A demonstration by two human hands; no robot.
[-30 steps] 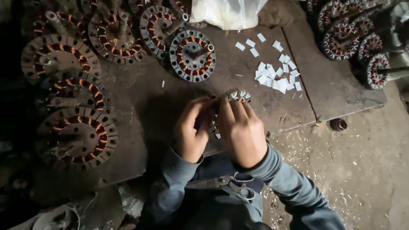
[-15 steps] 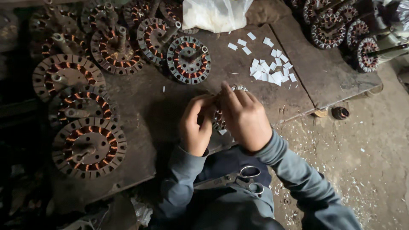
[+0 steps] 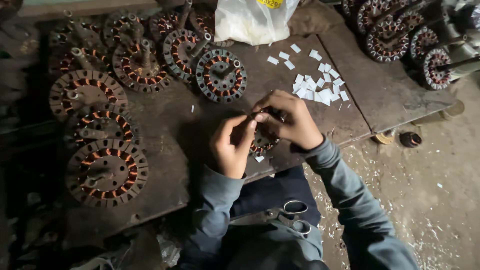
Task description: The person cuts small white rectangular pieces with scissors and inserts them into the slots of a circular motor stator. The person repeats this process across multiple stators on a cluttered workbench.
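A round motor stator [image 3: 262, 141] with copper windings lies near the front edge of the dark workbench [image 3: 170, 125], mostly hidden under my hands. My left hand [image 3: 231, 146] grips its left side. My right hand [image 3: 290, 120] rests over its top, fingers pinched at the rim. Whether a white paper piece is between the fingers cannot be seen. A small heap of white paper pieces [image 3: 317, 87] lies just beyond my right hand.
Several wound stators [image 3: 221, 75] crowd the bench's left and back, with a larger one [image 3: 107, 172] at front left. A white plastic bag [image 3: 252, 20] sits at the back. More stators [image 3: 395, 32] lie at far right. Scissors [image 3: 287, 216] rest on my lap.
My hands stay on the stator. My right hand's fingers have shifted over its top. The view has moved slightly.
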